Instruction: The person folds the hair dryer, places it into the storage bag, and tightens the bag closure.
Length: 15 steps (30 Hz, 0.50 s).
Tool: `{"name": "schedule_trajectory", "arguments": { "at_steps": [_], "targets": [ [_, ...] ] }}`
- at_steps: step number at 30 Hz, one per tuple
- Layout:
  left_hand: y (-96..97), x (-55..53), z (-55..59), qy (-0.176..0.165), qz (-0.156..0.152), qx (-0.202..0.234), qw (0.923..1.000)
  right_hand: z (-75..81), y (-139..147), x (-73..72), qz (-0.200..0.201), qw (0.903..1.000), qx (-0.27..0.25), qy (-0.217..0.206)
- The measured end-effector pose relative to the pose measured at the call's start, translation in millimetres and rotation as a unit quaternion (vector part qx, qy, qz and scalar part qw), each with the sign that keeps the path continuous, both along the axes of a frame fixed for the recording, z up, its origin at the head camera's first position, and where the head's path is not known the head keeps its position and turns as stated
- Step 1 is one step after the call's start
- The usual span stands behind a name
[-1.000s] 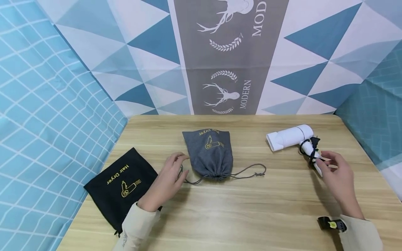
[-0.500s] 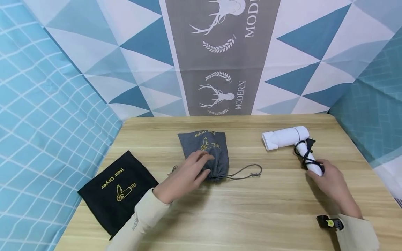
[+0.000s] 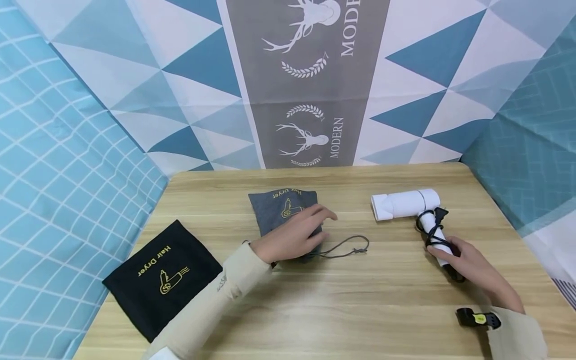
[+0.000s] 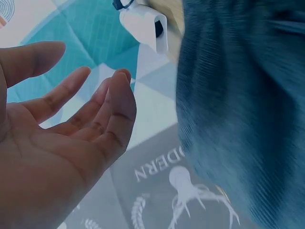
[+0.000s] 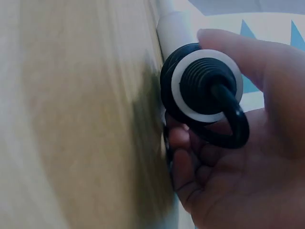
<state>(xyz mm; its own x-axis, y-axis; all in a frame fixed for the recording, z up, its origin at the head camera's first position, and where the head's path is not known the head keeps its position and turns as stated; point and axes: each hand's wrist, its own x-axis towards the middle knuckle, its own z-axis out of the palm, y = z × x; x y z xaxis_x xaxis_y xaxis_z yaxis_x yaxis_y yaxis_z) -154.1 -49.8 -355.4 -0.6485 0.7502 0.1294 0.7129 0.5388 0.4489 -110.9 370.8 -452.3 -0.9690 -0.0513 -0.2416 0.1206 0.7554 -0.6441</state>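
A white hair dryer [image 3: 405,204] lies at the right of the table, its black cord wound round the handle. My right hand [image 3: 472,265] grips that handle near its lower end. In the right wrist view, thumb and fingers close around the handle, whose ringed cord end [image 5: 207,86] faces the camera. Over the lower part of a grey drawstring bag [image 3: 273,212] is my left hand [image 3: 299,234], hiding much of it. The left wrist view shows this hand [image 4: 71,124] with loosely bent fingers, holding nothing, beside the bag's cloth [image 4: 238,109].
A black bag [image 3: 153,280] marked "Hair Dryer" lies flat at the left, partly overlapped by my left sleeve. The grey bag's cord loop [image 3: 346,247] trails right over the wooden table [image 3: 360,310]. Patterned cloth [image 3: 310,90] hangs behind and at both sides.
My left hand has moved right, from beside the grey bag to over it. My right hand has closed around the dryer's handle, and the dryer has turned slightly.
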Motion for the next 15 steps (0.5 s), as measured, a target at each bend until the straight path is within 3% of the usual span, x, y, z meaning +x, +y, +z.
{"name": "schedule_trajectory", "arguments": {
  "at_steps": [7, 15],
  "targets": [
    [39.6, -26.0, 0.1, -0.008, -0.02, -0.025, 0.9995, -2.0, -1.8, 3.7, -0.008, 0.9994, -0.007, 0.034],
    [84.6, -54.3, -10.0, 0.0, -0.029, -0.048, 0.9984, -2.4, -4.4, 5.6, -0.008, 0.9986, -0.009, 0.051]
  ]
}}
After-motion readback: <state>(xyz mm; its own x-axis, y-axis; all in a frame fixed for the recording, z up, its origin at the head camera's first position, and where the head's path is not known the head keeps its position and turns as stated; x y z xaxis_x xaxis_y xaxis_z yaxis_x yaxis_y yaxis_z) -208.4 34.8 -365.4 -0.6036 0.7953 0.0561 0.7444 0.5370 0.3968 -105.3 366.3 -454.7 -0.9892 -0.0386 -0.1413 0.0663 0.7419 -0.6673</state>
